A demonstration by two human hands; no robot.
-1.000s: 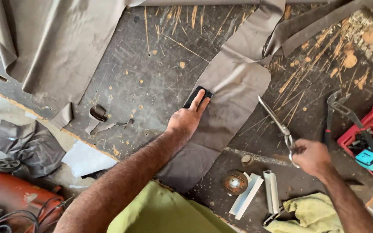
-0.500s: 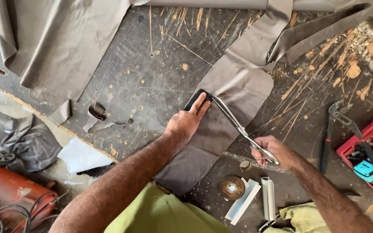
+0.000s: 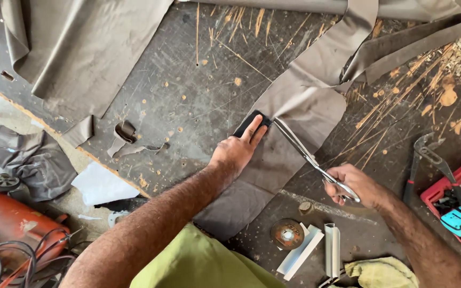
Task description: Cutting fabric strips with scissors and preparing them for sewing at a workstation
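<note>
Scissors (image 3: 308, 154) — in right hand (image 3: 356, 184) — tips beside left hand (image 3: 236, 152).

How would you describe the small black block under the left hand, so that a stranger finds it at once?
Start from the scarred dark worktable and follow the grey fabric strip down its middle. At the strip's left edge, the left hand presses a small black rectangular block, beside the steel scissors' tips. Nothing else nearby is black and box-shaped.
</note>
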